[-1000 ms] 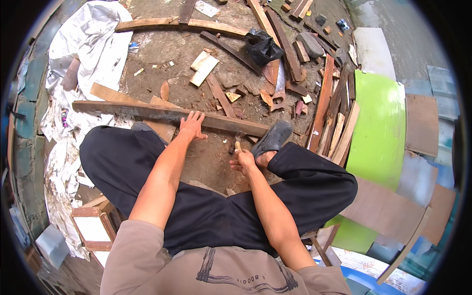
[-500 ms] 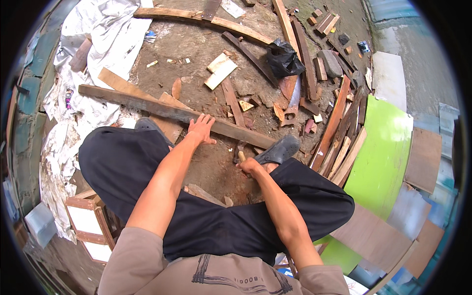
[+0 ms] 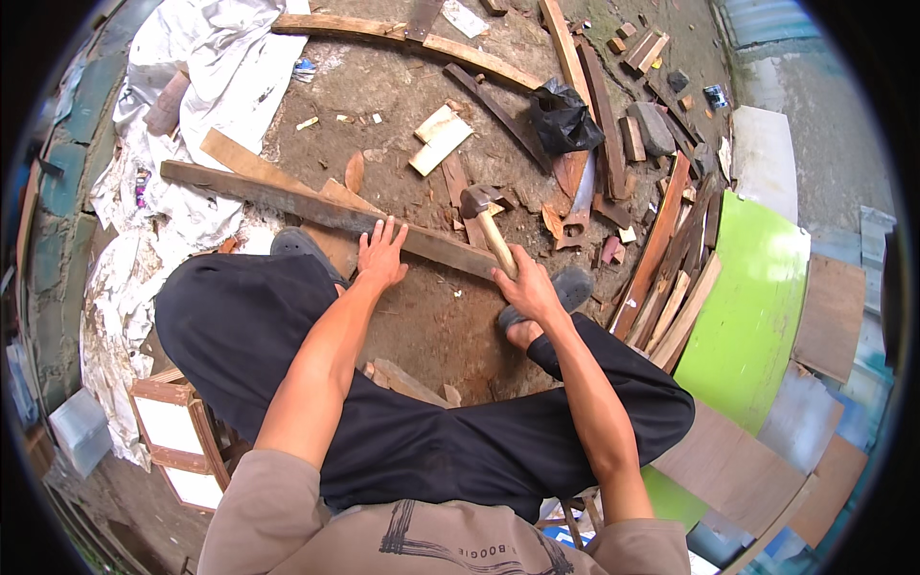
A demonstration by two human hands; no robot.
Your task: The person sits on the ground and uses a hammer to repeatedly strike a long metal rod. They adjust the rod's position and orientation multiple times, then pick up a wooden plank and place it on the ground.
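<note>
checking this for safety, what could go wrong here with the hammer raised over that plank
1. The left hand lies flat on the dark plank, not far from the hammer in the right hand; a stray blow could hit its fingers.
2. The sandalled foot sits just beside the right hand, also within the swing.
3. Loose wood scraps around could make the plank shift.

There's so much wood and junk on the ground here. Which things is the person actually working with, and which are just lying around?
In use:
- hammer, gripped by the right hand
- long dark plank, pressed down by the left hand

Lying about:
- black plastic bag
- handsaw
- green board
- white sheeting
- two pale wood blocks
</note>
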